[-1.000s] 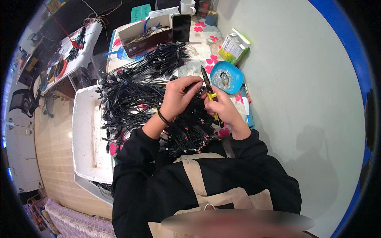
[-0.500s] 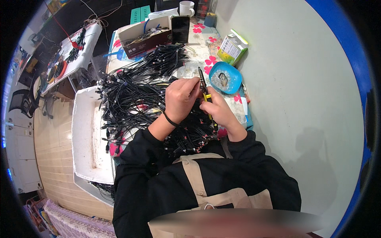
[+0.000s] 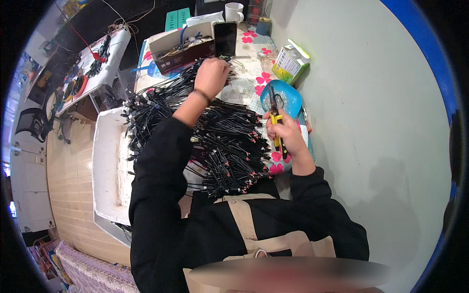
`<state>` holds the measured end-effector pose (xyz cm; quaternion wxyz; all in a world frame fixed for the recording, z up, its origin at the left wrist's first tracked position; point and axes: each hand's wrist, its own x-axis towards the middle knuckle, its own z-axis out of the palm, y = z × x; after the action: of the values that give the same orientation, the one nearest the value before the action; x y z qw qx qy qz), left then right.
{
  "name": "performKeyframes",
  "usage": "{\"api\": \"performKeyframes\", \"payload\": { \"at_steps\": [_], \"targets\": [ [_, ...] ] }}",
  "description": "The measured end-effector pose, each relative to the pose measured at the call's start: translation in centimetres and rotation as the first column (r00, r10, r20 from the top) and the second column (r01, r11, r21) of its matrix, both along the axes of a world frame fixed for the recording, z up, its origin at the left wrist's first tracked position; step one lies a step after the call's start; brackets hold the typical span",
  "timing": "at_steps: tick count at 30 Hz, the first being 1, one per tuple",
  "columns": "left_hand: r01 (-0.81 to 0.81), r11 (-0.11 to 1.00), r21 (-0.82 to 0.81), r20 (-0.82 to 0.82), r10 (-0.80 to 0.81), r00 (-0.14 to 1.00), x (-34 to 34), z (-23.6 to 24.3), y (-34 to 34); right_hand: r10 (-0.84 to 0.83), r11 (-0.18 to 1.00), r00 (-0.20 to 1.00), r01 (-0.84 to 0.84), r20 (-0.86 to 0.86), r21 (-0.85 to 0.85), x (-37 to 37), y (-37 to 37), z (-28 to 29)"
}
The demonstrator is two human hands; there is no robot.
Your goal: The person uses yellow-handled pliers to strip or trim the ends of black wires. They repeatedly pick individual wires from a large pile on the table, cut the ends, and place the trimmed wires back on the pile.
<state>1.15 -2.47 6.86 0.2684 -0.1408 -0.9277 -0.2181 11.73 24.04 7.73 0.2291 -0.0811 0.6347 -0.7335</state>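
My left hand [image 3: 212, 77] is at the far cable bundle, its fingers bent down and closed around the cable ends; its fingertips are partly hidden. Black cables [image 3: 229, 122] with small plugs at their left ends and reddish tips at their right ends lie heaped over the table. In my right hand [image 3: 288, 136] is a pair of pliers [image 3: 274, 118] with yellow and black handles. Its dark jaws point away from me, over the near left rim of a blue bowl [image 3: 292, 94] that holds small clear bits.
Behind the cables stand an open carton [image 3: 178, 58], an upright dark phone [image 3: 225, 40] and a white mug [image 3: 234, 11]. A green and white box [image 3: 291, 62] is by the wall on the right. Left of the table sits a white foam box [image 3: 110, 166].
My left hand has left the pliers and reached forward and left to the far cable bundle. My right hand, with the pliers, has shifted right, nearer the blue bowl.
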Motion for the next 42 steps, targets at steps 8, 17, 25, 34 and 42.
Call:
{"api": "performKeyframes", "payload": {
  "at_steps": [8,17,25,34,42],
  "targets": [
    [-0.186,0.961,-0.205,-0.017,0.186,0.982,-5.0,-5.1,-0.5,-0.011,0.993,0.997,0.021,-0.08,0.116,0.7,1.6,0.7],
    [-0.263,0.912,-0.313,-0.012,0.274,0.962,-3.4,-5.8,-0.6,0.063,0.992,0.994,-0.053,-0.084,0.114,1.6,1.2,0.5],
    [-0.268,0.909,-0.318,0.026,0.291,0.956,-2.5,-6.3,-0.6,0.057,0.993,0.995,-0.048,-0.079,0.11,2.7,2.0,1.1],
    [0.19,0.34,0.921,0.011,-0.51,0.86,2.2,-1.0,-1.9,0.095,0.995,0.992,-0.092,-0.087,0.04,2.6,1.3,1.0],
    [0.206,0.148,0.967,-0.141,-0.36,0.922,4.8,3.5,-4.5,0.131,0.99,0.988,-0.126,-0.083,0.056,2.7,0.8,0.8]
  ]
}}
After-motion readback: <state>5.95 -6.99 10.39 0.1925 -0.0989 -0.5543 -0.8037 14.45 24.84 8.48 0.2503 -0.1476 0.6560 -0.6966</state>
